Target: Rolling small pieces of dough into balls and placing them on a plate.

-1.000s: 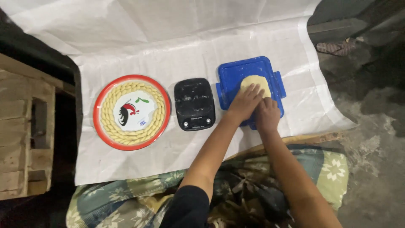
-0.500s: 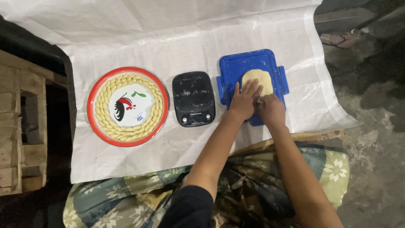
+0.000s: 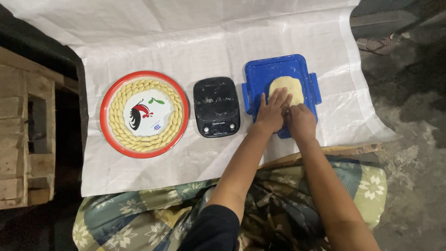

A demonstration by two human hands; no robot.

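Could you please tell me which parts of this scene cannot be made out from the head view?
- The near part of the pale dough: covered by the left hand and right hand.
- The near edge of the blue lid: under both hands.
- The small markings on the black scale: too small to read.
- The wooden crate: cut off by the left edge.
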